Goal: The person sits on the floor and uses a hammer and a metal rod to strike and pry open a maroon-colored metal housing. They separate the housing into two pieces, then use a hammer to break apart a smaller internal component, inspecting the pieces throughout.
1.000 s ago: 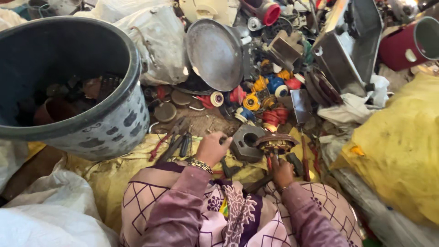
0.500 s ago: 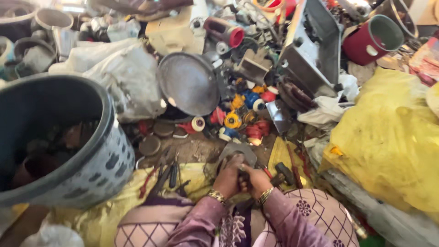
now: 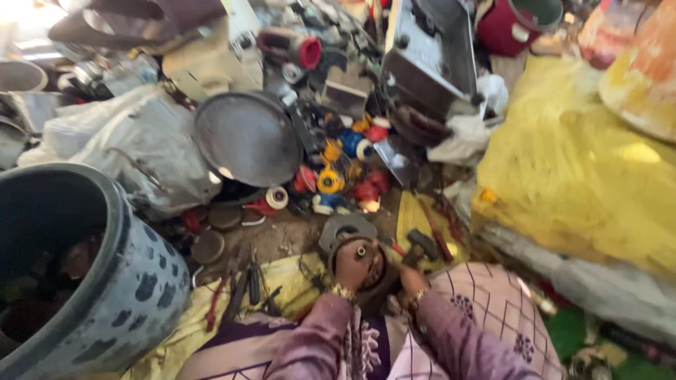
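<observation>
The left hand [image 3: 354, 262] lies over a round metal part [image 3: 366, 271], fingers curled on its face. The right hand [image 3: 407, 280] grips the part's right edge from below; how its fingers lie cannot be told. Touching the part just beyond the left hand is a grey housing [image 3: 343, 229]. Pliers [image 3: 243, 287] lie left of the hands on a yellow cloth [image 3: 282, 271], a bucket [image 3: 134, 295] farther left, and a hammer [image 3: 421, 244] just right.

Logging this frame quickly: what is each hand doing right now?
Left hand: closed over the top of a round metal part.
Right hand: on the same part's edge, mostly hidden; its grip cannot be told.
</observation>
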